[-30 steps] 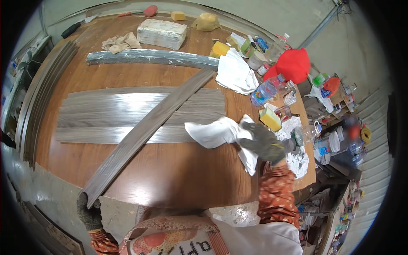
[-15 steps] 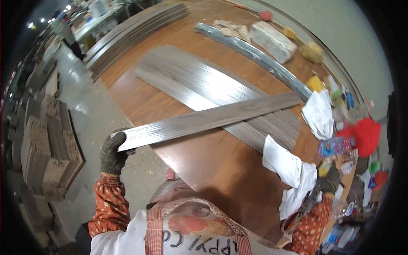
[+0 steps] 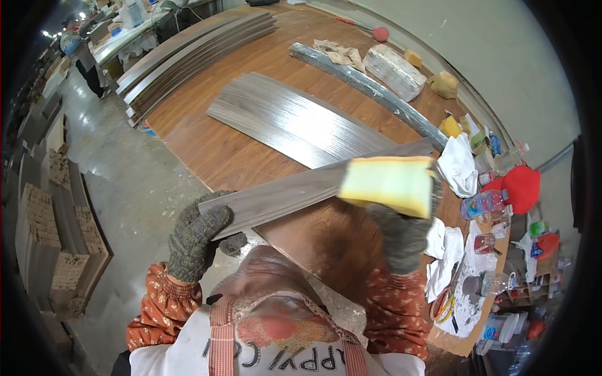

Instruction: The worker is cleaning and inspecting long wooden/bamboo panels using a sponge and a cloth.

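The left hand (image 3: 197,235) pinches a plank (image 3: 288,193) by its near end, apparently steadying it aslant over the counter (image 3: 182,141), while the right hand's grip (image 3: 401,235) clasps a sponge (image 3: 385,180), seemingly leaving one broad face free.

Wears dark grey knit gloves (image 3: 191,244), orange-red floral sleeves (image 3: 162,313) with gathered cuffs (image 3: 182,288), printed white top (image 3: 188,338), red-checked straps (image 3: 222,341).
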A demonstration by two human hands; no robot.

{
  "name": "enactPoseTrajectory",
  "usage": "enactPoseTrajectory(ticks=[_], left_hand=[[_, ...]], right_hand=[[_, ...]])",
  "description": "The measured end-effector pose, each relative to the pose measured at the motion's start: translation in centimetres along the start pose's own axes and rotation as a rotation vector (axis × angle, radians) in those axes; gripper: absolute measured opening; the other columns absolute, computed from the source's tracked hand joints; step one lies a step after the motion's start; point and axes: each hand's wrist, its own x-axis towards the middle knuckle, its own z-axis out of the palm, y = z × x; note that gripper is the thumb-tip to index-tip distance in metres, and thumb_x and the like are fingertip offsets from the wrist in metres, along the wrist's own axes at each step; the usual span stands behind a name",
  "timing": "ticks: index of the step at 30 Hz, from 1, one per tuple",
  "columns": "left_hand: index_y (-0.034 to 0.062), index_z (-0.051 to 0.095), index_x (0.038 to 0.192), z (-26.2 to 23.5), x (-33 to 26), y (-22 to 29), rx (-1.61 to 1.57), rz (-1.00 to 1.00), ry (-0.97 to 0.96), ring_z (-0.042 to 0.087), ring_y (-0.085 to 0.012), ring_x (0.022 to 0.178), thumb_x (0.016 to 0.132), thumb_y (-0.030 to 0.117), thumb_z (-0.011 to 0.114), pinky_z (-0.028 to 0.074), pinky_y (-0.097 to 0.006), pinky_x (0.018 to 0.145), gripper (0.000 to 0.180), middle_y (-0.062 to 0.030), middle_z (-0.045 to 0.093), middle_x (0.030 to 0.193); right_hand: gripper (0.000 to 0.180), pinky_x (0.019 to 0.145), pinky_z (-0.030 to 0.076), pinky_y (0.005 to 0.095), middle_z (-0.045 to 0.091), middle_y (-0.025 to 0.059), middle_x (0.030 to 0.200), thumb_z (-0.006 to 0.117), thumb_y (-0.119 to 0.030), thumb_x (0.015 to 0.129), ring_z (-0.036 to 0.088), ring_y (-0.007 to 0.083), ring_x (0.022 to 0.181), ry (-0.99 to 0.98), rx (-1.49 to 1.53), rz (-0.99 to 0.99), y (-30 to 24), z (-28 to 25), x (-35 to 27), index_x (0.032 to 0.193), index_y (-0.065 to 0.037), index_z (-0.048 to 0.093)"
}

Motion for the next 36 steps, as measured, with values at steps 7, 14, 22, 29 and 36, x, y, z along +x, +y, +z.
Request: enactPoseTrajectory(ticks=[7, 14, 22, 29, 36], left_hand=[[-0.0064, 0.055, 0.117, -1.3, 0.2, -0.5, 0.025, 0.0, -0.07, 0.064, -0.0186, 0.078, 0.081, 0.019, 0.067, 0.053, -0.03, 0.068, 0.046, -0.0132, 0.065, 0.095], [-0.0068, 0.053, 0.12, -1.6, 0.6, -0.3, 0.006, -0.008, -0.105, 0.064, -0.0202, 0.077, 0.078, 0.023, 0.07, 0.054, -0.032, 0.066, 0.054, -0.0148, 0.064, 0.098], [-0.0056, 0.055, 0.118, -2.7, 1.1, -0.9, 0.039, 0.044, -0.09, 0.064, -0.0195, 0.076, 0.083, 0.025, 0.066, 0.053, -0.031, 0.066, 0.048, -0.0143, 0.064, 0.096], [0.0101, 0.058, 0.122, -4.2, 2.0, -2.9, 0.25, -0.006, -0.096, 0.057, -0.0356, 0.11, 0.084, 0.002, 0.056, 0.047, -0.04, 0.093, 0.039, -0.0179, 0.058, 0.122], [0.0051, 0.057, 0.123, -6.4, 2.9, -5.8, 0.22, 0.037, -0.079, 0.053, -0.0356, 0.118, 0.075, 0.006, 0.064, 0.041, -0.042, 0.101, 0.048, -0.0181, 0.058, 0.124]], right_hand=[[0.083, 0.103, 0.034, 0.0396, 0.055, 0.0112, 0.121, 0.086, -0.034, 0.064, 0.051, 0.0287, 0.114, -0.256, -0.247, -0.146, -2.2, 3.3, -1.0, 0.128, -0.003, 0.044], [0.083, 0.102, 0.036, 0.0414, 0.05, 0.0134, 0.13, 0.082, -0.036, 0.07, 0.051, 0.0307, 0.117, -0.151, 0.302, 0.206, -2.5, 4.8, -2.2, 0.133, -0.003, 0.039], [0.076, 0.093, 0.047, 0.0392, 0.056, 0.0166, 0.121, 0.085, -0.016, 0.066, 0.056, 0.0269, 0.112, -0.36, 0.277, 0.11, -6.0, 4.8, -3.5, 0.128, -0.002, 0.044], [0.072, 0.086, 0.05, 0.037, 0.061, 0.015, 0.112, 0.084, -0.016, 0.067, 0.062, 0.0252, 0.102, -0.285, 0.174, 0.032, -7.6, 5.7, -4.2, 0.125, 0.001, 0.045], [0.054, 0.083, 0.051, 0.0399, 0.061, 0.0143, 0.107, 0.08, -0.017, 0.073, 0.062, 0.0273, 0.1, -0.116, 0.614, 0.369, -11.2, 7.0, -4.7, 0.115, 0.001, 0.052]])
